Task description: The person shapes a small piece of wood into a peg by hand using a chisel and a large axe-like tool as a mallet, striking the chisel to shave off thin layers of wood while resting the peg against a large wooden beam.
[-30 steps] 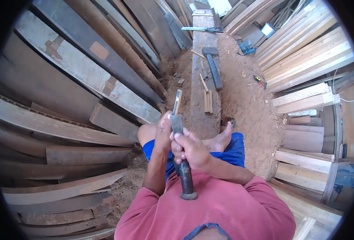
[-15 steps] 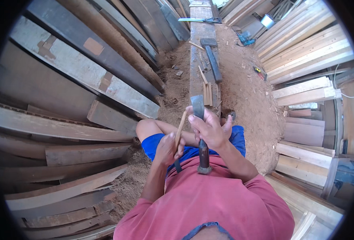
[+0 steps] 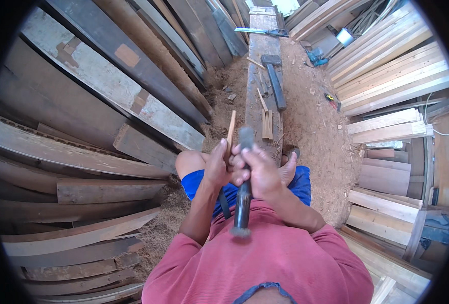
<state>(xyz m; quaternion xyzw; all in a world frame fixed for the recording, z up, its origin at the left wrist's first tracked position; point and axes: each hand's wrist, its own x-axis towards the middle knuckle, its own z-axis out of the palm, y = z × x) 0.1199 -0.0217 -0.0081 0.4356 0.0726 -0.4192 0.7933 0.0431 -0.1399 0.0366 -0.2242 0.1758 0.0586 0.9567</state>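
My left hand [image 3: 216, 168] is closed on a slim wooden stick [image 3: 232, 126], which stands up past the fingers with its tip pointing away from me. Close beside it, my right hand [image 3: 265, 173] grips a chisel [image 3: 242, 209] near the blade. The blurred metal blade points away from me, and the dark handle with its worn end hangs over my shirt. Both hands are nearly touching above my lap. Ahead, a narrow plank bench [image 3: 255, 66] carries a dark-headed hammer [image 3: 274, 83] and several short wooden strips [image 3: 267, 124].
At the bench's far end lies a handsaw [image 3: 262, 32]. Boards [image 3: 108, 76] lean close along my left; stacked timber [image 3: 386, 55] lines the right. A blue power tool [image 3: 315, 57] and a small yellow-and-red tool [image 3: 331, 101] lie on the sawdust-covered floor [image 3: 315, 147].
My hands have come closer together. The chisel has tilted, its handle end swinging left and toward me. The stick now stands more upright.
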